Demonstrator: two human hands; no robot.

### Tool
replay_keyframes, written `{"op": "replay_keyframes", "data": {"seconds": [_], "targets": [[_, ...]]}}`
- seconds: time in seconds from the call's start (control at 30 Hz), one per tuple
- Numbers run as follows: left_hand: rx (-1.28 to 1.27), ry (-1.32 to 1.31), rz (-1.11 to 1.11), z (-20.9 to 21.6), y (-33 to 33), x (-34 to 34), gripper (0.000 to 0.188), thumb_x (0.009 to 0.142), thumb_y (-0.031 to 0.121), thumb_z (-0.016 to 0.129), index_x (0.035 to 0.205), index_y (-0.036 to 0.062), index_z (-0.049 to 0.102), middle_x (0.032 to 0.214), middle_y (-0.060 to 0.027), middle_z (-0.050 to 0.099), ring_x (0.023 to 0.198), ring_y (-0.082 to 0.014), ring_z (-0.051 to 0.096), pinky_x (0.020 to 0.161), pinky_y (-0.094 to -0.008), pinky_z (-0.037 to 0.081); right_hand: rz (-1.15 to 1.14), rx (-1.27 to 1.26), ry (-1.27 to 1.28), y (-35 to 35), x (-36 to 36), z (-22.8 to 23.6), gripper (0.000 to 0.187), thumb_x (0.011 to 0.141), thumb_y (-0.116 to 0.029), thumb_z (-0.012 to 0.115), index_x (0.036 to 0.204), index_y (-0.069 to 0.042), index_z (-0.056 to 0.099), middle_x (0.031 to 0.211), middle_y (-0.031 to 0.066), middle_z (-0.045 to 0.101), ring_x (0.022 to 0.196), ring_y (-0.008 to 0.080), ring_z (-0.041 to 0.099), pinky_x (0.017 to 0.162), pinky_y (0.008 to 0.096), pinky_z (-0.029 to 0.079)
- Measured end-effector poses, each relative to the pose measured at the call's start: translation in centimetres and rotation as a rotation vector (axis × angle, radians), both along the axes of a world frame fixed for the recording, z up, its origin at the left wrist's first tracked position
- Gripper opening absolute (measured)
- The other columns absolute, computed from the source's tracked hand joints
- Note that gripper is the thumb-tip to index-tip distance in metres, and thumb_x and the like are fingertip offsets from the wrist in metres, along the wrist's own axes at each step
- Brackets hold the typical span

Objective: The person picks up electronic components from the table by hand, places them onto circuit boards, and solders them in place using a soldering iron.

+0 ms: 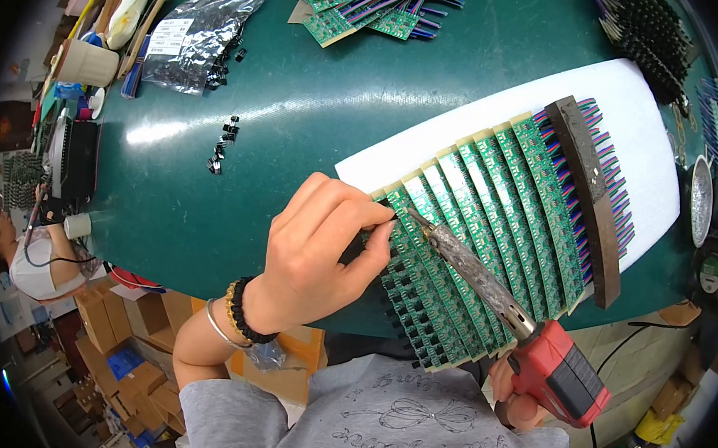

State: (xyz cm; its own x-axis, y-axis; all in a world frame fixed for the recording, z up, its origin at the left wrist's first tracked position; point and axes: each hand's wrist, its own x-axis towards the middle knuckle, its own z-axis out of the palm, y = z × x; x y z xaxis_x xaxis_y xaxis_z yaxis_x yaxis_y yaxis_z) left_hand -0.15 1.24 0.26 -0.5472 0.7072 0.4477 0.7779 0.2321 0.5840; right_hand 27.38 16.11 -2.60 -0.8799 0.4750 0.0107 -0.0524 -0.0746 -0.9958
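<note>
My left hand [320,242] is closed in a pinch at the top left corner of a row of green circuit boards [475,224]. A small black component shows at its fingertips, mostly covered by them. My right hand [521,402] grips the red handle of a soldering gun [561,375], partly hidden behind it. The gun's tip points up and left, at the boards close to my left fingertips. Black components line the boards' lower left ends. A dark bar [590,194] lies across the coloured wires on their right side.
Under the boards is a white foam sheet [659,153] on the green table [300,120]. Loose black components [225,144] and a plastic bag [197,42] lie left. More wired boards [366,8] are at the back. A metal dish [700,202] stands right. Another person [36,251] sits far left.
</note>
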Motion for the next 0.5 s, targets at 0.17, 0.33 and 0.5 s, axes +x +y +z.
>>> {"op": "replay_keyframes", "data": {"seconds": [0.17,0.33,0.5], "targets": [[0.010,0.002,0.008,-0.1,0.0,0.1,0.020,0.066,-0.007,0.072,0.082,0.0019,0.064,0.076,-0.0067,0.060,0.066,-0.0222,0.055,0.055,-0.0311,0.045,0.031,-0.126,-0.243,0.8,2.0,-0.9,0.035,0.077,-0.038,0.065,0.063,-0.008,0.054,0.056,0.0002,0.055,0.045,0.0123,0.050,0.047,0.0256,0.041],[0.011,0.002,0.012,0.0,-0.1,0.1,0.019,0.066,-0.007,0.072,0.081,0.0019,0.064,0.076,-0.0066,0.060,0.066,-0.0223,0.055,0.055,-0.0314,0.045,-0.251,-0.093,0.224,-1.1,4.9,-5.4,0.014,0.069,-0.004,0.075,0.064,-0.006,0.062,0.057,-0.0001,0.060,0.041,0.0110,0.050,0.044,0.0275,0.040],[0.006,-0.017,0.010,0.0,0.0,0.2,0.019,0.066,-0.007,0.072,0.081,0.0020,0.064,0.076,-0.0065,0.060,0.066,-0.0223,0.056,0.055,-0.0313,0.046,-0.099,0.109,-0.118,-0.4,4.5,-2.1,0.066,0.081,-0.072,0.059,0.064,-0.009,0.048,0.051,0.0001,0.050,0.042,0.0140,0.047,0.046,0.0279,0.040]]}}
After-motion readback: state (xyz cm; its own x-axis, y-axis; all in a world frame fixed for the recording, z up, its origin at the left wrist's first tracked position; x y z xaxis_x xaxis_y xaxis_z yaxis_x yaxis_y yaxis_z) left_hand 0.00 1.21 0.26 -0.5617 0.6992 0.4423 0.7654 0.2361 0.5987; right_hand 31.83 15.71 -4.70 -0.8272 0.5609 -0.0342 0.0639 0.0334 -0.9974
